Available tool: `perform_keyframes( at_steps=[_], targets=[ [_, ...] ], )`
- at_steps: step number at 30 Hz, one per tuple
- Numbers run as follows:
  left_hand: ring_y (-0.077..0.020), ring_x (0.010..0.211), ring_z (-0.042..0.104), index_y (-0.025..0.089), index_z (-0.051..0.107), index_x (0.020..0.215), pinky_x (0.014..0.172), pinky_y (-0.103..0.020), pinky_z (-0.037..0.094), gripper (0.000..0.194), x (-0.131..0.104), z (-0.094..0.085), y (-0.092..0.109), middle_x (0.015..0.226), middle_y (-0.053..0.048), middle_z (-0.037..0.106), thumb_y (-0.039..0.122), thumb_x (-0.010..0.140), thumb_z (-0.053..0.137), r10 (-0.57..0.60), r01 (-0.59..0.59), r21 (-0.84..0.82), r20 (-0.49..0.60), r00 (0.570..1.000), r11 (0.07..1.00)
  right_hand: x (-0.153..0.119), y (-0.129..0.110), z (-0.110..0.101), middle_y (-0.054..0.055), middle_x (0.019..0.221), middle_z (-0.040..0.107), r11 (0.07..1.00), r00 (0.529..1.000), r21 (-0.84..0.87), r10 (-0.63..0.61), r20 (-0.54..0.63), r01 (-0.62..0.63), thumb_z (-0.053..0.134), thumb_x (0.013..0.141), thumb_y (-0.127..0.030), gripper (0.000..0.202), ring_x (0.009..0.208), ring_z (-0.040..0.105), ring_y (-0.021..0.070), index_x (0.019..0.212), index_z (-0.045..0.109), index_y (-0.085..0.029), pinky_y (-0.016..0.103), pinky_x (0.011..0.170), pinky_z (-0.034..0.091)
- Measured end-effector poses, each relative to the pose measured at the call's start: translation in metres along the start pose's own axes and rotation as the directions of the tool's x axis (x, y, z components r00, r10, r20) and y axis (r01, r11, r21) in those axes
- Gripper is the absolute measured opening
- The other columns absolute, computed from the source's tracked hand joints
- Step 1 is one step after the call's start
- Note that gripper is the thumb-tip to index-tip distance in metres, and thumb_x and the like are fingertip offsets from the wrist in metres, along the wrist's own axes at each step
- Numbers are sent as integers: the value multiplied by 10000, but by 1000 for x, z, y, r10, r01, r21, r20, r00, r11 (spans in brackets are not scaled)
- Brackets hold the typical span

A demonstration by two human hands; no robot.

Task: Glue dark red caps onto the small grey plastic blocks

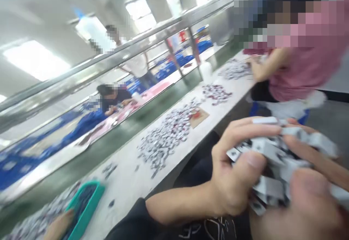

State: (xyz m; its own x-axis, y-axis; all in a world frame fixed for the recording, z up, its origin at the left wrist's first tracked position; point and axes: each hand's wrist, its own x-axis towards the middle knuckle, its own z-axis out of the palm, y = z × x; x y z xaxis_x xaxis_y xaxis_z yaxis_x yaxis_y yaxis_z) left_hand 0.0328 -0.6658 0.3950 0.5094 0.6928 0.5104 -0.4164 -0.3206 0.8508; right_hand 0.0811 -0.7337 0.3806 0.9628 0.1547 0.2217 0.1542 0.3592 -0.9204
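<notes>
My left hand (234,171) and my right hand (311,203) are cupped together at the right, in front of my dark shirt. Between them they grip a heap of small white plastic pieces (269,151), some blocky and some with dark marks or holes. My left thumb presses on the near side of the heap. The right hand is smeared by motion, but its fingers curve round the same pieces. What lies deep inside the heap is hidden.
Many small grey-white parts (163,138) lie on the long worktable (131,192), near a brown card (200,118). At lower left, another person's hand (60,225) is at a green tray (91,207) of dark pieces. A green conveyor belt (114,138) runs alongside; a pink-shirted co-worker (308,65) sits at right.
</notes>
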Motion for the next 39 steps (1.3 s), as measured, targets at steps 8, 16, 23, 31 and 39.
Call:
perform_keyframes(
  at_steps=[8,16,23,31,39],
  targets=[
    [-316,1292,836,333,858,1271,1135,-461,688,315,6,-339,-2,1364,-49,874,559,1138,684,-42,155,113,-664,747,981,-192,90,303,49,1249,873,958,760,99,146,633,-267,779,1023,-398,186,1349,783,361,1103,947,-405,623,1239,596],
    [-288,1278,809,283,883,1171,1098,-377,645,309,-26,-553,-71,1314,-62,880,530,1088,717,-56,457,168,-898,437,873,-340,226,445,91,1141,907,862,501,-168,425,754,-478,735,1014,-491,281,1166,832,343,1027,915,-276,592,1201,607],
    [-307,1265,794,273,884,1137,1129,-409,623,284,-49,-616,-117,1259,-65,882,476,1096,690,-104,580,150,-918,382,800,-377,280,472,119,1214,833,863,479,-310,484,732,-398,764,1021,-419,207,1211,807,334,1109,907,-297,523,1116,679],
    [-295,1259,791,213,862,1135,1129,-399,597,307,-41,-630,-130,1265,-84,884,393,1074,621,-63,678,230,-924,377,698,-373,292,472,128,1492,725,887,350,-408,460,816,-215,769,1005,-236,328,1477,691,338,1302,887,-309,551,1298,590],
    [-299,1318,773,214,832,1109,1180,-425,569,413,-34,-620,-137,1283,-111,874,355,1105,444,27,711,351,-905,424,610,-346,285,457,136,1590,705,911,237,-406,378,895,78,738,1067,-181,357,1687,501,370,1388,867,-273,588,1425,444]
  ],
)
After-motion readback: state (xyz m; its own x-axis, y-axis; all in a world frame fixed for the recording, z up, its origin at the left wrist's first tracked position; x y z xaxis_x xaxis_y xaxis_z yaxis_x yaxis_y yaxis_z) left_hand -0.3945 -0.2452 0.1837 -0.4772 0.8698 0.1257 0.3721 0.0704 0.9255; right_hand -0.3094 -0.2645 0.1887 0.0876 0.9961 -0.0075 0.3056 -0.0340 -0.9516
